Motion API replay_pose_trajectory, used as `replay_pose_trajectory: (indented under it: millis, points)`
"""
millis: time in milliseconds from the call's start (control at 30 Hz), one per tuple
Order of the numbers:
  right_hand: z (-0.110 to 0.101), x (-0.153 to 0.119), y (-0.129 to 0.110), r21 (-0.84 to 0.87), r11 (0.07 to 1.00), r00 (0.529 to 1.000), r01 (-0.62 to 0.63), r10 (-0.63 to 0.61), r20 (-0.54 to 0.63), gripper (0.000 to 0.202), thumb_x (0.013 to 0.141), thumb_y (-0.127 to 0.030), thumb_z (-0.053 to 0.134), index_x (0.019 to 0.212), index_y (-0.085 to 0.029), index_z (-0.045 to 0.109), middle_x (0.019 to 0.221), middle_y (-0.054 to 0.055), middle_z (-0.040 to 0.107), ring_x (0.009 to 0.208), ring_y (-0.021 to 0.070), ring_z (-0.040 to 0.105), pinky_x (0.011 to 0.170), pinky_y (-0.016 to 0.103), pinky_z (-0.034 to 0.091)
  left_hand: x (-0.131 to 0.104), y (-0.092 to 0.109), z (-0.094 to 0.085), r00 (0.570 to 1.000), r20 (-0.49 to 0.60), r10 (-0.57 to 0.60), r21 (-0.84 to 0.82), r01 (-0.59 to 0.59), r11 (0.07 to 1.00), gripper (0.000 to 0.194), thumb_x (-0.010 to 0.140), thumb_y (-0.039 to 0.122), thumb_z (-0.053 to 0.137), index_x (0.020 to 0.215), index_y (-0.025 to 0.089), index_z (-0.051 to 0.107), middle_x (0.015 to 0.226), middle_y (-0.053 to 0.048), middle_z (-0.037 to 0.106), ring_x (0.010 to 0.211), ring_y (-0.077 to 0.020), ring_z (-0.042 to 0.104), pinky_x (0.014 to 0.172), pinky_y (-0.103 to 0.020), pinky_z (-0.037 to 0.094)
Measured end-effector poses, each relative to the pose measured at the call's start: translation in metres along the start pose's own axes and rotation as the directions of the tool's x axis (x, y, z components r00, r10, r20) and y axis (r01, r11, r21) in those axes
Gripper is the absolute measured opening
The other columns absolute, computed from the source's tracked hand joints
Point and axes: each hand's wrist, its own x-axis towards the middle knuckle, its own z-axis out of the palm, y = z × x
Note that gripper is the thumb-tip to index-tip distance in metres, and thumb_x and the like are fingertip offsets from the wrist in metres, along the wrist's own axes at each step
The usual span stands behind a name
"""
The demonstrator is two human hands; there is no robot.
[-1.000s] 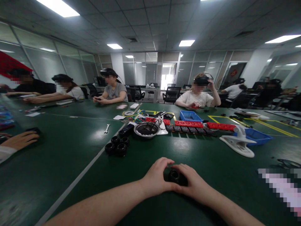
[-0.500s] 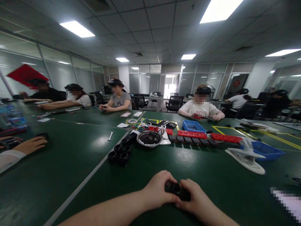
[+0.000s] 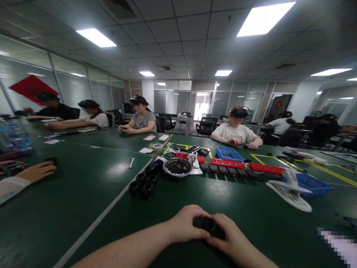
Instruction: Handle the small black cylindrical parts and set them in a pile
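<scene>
Near the front edge of the green table (image 3: 111, 212), my left hand (image 3: 188, 225) and my right hand (image 3: 230, 234) hold one black object (image 3: 209, 224) between them, fingers curled round its two sides. A dark round opening shows on its upper face, and the fingers cover much of the rest. Several black ring-shaped parts (image 3: 147, 189) stand in a cluster to the left, beyond my left forearm. Behind them a metal bowl (image 3: 177, 175) holds small dark pieces.
Red power strips (image 3: 227, 163), a blue tray (image 3: 229, 153), a white clamp-like stand (image 3: 290, 191) and another blue tray (image 3: 318, 184) lie farther back. A wrench (image 3: 131, 163) is left of the bowl. A person's hand (image 3: 37, 172) rests at far left; other people sit around.
The view has tilted slightly upward. Both my hands still hold the black object, with my fingers a little closer together over it. The person across the table has lowered their hands.
</scene>
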Motion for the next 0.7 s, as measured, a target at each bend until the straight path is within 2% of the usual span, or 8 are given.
replay_pose_trajectory:
  millis: [100, 200, 300, 367, 500, 600, 667, 700]
  points:
    - [-0.006, -0.001, 0.002, 0.056, 0.998, 0.997, 0.025, -0.029, 0.076, 0.022, 0.068, -0.031, 0.063, 0.086, -0.018, 0.06, 0.086, 0.003, 0.057, 0.082, 0.0198, 0.052, 0.072, 0.029, 0.039, -0.001, 0.002, 0.0, 0.999, 0.0, -0.036, 0.011, 0.036, 0.999, 0.038, 0.063, 0.026, 0.075, 0.099, 0.022, 0.062, 0.091, 0.001, 0.058, 0.085, -0.0166, 0.054, 0.075, -0.025, 0.04]
    - [-0.007, -0.002, 0.004, 0.062, 0.998, 0.996, 0.004, -0.01, 0.09, 0.017, 0.065, -0.025, 0.064, 0.08, -0.017, 0.058, 0.083, 0.002, 0.057, 0.08, 0.0182, 0.052, 0.068, 0.026, 0.039, -0.002, 0.005, 0.006, 0.993, -0.038, -0.109, 0.013, 0.11, 0.994, 0.04, 0.058, 0.031, 0.077, 0.093, 0.02, 0.062, 0.089, 0.001, 0.057, 0.083, -0.0166, 0.053, 0.07, -0.024, 0.039]
    - [0.002, -0.001, 0.002, -0.072, 0.996, 0.998, -0.056, 0.056, 0.006, 0.016, 0.065, -0.03, 0.064, 0.069, -0.017, 0.054, 0.073, 0.001, 0.056, 0.069, 0.0171, 0.052, 0.06, 0.025, 0.036, -0.003, 0.007, 0.015, 0.964, -0.144, -0.221, 0.065, 0.233, 0.97, 0.044, 0.05, 0.037, 0.08, 0.085, 0.019, 0.059, 0.085, 0.001, 0.054, 0.08, -0.0174, 0.051, 0.066, -0.024, 0.038]
    - [0.009, 0.0, -0.002, -0.186, 0.979, 0.996, -0.082, 0.071, -0.062, 0.018, 0.067, -0.034, 0.062, 0.069, -0.018, 0.054, 0.072, 0.002, 0.058, 0.067, 0.0182, 0.052, 0.06, 0.027, 0.035, -0.003, 0.008, 0.02, 0.939, -0.229, -0.258, 0.108, 0.287, 0.952, 0.046, 0.047, 0.039, 0.081, 0.081, 0.018, 0.057, 0.084, 0.001, 0.053, 0.08, -0.0183, 0.049, 0.067, -0.026, 0.037]
    - [0.013, -0.001, -0.004, -0.273, 0.957, 0.993, -0.095, 0.07, -0.099, 0.024, 0.068, -0.04, 0.06, 0.075, -0.018, 0.057, 0.078, 0.006, 0.062, 0.073, 0.023, 0.054, 0.067, 0.033, 0.037, -0.003, 0.004, 0.022, 0.936, -0.292, -0.197, 0.119, 0.24, 0.963, 0.055, 0.043, 0.045, 0.081, 0.084, 0.018, 0.057, 0.09, -0.002, 0.052, 0.088, -0.0219, 0.047, 0.077, -0.032, 0.037]
    - [0.009, -0.002, 0.002, -0.117, 0.992, 0.997, -0.055, 0.048, -0.061, 0.038, 0.066, -0.039, 0.063, 0.097, -0.018, 0.056, 0.095, 0.008, 0.061, 0.086, 0.0244, 0.054, 0.075, 0.034, 0.039, -0.001, -0.002, 0.014, 0.964, -0.23, -0.135, -0.053, 0.126, 0.991, 0.059, 0.051, 0.043, 0.078, 0.101, 0.019, 0.057, 0.104, -0.005, 0.052, 0.097, -0.0228, 0.047, 0.082, -0.032, 0.037]
    - [0.005, -0.001, 0.007, 0.007, 1.0, 1.0, -0.016, 0.016, -0.02, 0.048, 0.067, -0.034, 0.064, 0.11, -0.019, 0.051, 0.104, 0.008, 0.057, 0.094, 0.0239, 0.052, 0.081, 0.034, 0.038, 0.001, -0.006, 0.006, 0.992, -0.094, -0.079, -0.201, 0.059, 0.978, 0.052, 0.061, 0.038, 0.073, 0.107, 0.02, 0.057, 0.107, -0.004, 0.054, 0.098, -0.0213, 0.049, 0.082, -0.03, 0.039]
    - [0.003, -0.001, 0.008, 0.042, 0.999, 1.0, -0.005, 0.005, 0.002, 0.046, 0.067, -0.032, 0.063, 0.11, -0.019, 0.052, 0.104, 0.008, 0.057, 0.095, 0.0236, 0.052, 0.082, 0.033, 0.038, 0.002, -0.007, 0.002, 0.999, -0.013, -0.05, -0.265, 0.045, 0.963, 0.049, 0.064, 0.035, 0.071, 0.109, 0.02, 0.057, 0.107, -0.003, 0.056, 0.098, -0.0207, 0.05, 0.082, -0.029, 0.039]
